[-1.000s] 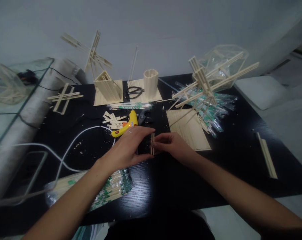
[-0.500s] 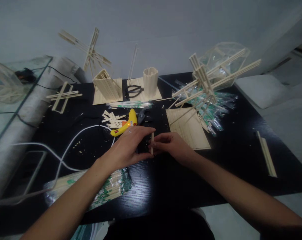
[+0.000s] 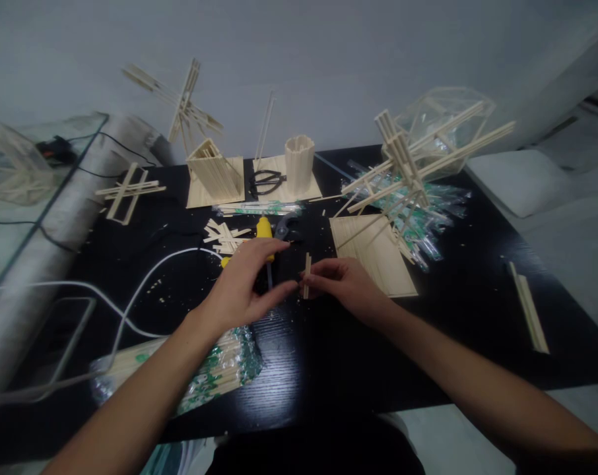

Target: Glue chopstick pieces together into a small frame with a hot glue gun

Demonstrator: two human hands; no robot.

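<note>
My right hand pinches a few short wooden sticks upright between thumb and fingers. To their left is my left hand, thumb and forefinger spread apart with nothing between them. Behind that hand lies a yellow glue gun, partly covered by it. Dark-handled pliers or cutters rest beside the gun. A pile of short cut sticks sits left of the gun. Just beyond my right hand is a flat square panel of sticks.
A stick windmill frame stands on the right by wrapped chopsticks. Two stick towers are at the back, with black scissors nearby. A plastic pack of sticks and a white cable lie at left.
My left hand has let go of the short sticks and moved left, over the glue gun. My right hand still holds them, shifted slightly right.
</note>
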